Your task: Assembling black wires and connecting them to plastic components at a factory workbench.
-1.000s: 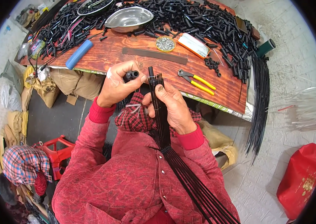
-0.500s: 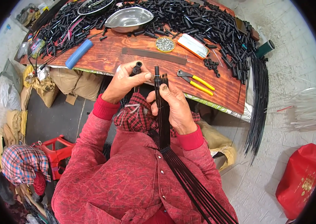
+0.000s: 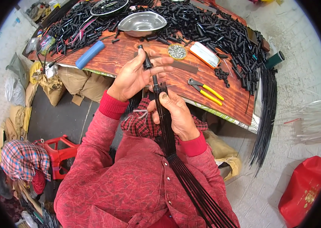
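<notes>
My left hand (image 3: 129, 78) holds a short black plastic tube with a flared end (image 3: 147, 63) between its thumb and spread fingers. This tube sits at or just above the top of the thin shaft of a folded black umbrella frame (image 3: 165, 127); whether it is pushed on, I cannot tell. My right hand (image 3: 178, 117) is closed around the upper ribs of that frame, thumb in front, with some fingers hidden behind it. Below, the ribs pass a collar and fan down across my red jacket to the lower edge.
On the wooden table (image 3: 230, 108) lie yellow-handled cutters (image 3: 206, 92), a dish of small metal parts (image 3: 177, 51), a tin (image 3: 205, 54), black rings (image 3: 222, 77), a blue roll (image 3: 90, 55), a steel bowl (image 3: 141, 23) and heaped black tubes (image 3: 209, 32). Black rods (image 3: 265, 121) hang off its right edge.
My left hand has brought the black tube rightward over the shaft and tilted it, its fingers now stretched to the right. My right hand keeps its grip. The view has shifted slightly.
</notes>
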The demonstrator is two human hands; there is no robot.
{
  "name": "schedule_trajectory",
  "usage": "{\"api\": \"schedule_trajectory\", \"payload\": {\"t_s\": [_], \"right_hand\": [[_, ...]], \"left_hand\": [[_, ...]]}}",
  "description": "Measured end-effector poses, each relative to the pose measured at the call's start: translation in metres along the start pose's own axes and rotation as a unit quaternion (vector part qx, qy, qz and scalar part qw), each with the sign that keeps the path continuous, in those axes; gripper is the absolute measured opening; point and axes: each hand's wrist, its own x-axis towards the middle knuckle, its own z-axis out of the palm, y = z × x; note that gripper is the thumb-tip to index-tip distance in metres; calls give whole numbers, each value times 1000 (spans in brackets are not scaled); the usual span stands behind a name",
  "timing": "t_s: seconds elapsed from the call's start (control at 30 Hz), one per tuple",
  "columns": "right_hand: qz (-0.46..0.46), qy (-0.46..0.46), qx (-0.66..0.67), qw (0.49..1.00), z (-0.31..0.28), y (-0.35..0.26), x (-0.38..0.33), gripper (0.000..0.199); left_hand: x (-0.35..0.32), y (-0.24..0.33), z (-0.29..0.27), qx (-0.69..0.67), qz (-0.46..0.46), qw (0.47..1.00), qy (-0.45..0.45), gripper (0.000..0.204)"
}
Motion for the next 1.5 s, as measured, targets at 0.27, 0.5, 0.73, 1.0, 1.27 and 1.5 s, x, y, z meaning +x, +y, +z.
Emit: {"api": "schedule_trajectory", "payload": {"t_s": [0.27,0.5,0.73,1.0,1.27,1.5], "right_hand": [[3,-11,1,1000,0,-1,2,40],[-1,-4,9,1000,-6,0,3,40],[0,-12,27,1000,-10,2,5,35],[4,-8,36,999,-10,3,6,35],[11,-4,25,1000,-10,4,8,38],[14,-4,26,1000,-11,6,11,39]], "left_hand": [[-3,-10,9,8,-8,1000,1,38],[-5,-12,18,146,-30,988,48,36],[-5,-15,18,130,-16,990,47,39],[-9,-13,19,297,-4,950,91,42],[-7,-4,3,344,-5,938,43,45],[-3,-8,-11,307,-17,951,-17,39]]}}
